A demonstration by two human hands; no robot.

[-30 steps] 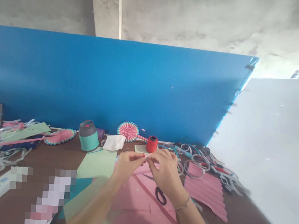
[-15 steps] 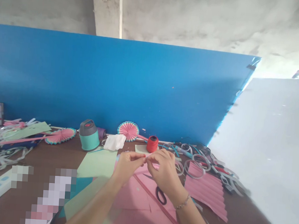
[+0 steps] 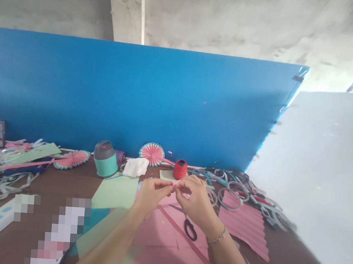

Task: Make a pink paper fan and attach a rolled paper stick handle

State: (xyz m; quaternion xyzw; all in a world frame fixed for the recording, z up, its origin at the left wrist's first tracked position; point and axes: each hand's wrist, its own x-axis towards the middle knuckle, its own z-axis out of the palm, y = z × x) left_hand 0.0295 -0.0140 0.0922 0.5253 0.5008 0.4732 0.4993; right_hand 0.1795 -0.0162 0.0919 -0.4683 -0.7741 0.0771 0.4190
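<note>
My left hand (image 3: 154,195) and my right hand (image 3: 194,197) meet fingertip to fingertip above the pink paper (image 3: 155,232). Both are closed in a pinch, thumb against forefinger; whatever lies between them is too small to make out. Just behind the fingers stands a red spool of thread (image 3: 180,170). Below my right hand, scissors (image 3: 190,229) with dark handles lie on the paper, their blades partly covered by the hand. A narrow folded pink paper strip (image 3: 184,240) runs slantwise beside them.
Pleated paper fans (image 3: 151,153) rest at the back and left. A teal-and-grey container (image 3: 105,160) stands near a white tissue (image 3: 135,167). Pleated pink paper (image 3: 245,222) and tangled cables and tape rings lie right. A blue partition (image 3: 136,97) closes off the back.
Both hands have shifted very slightly to the right, still pinched together. Nothing on the table has visibly moved.
</note>
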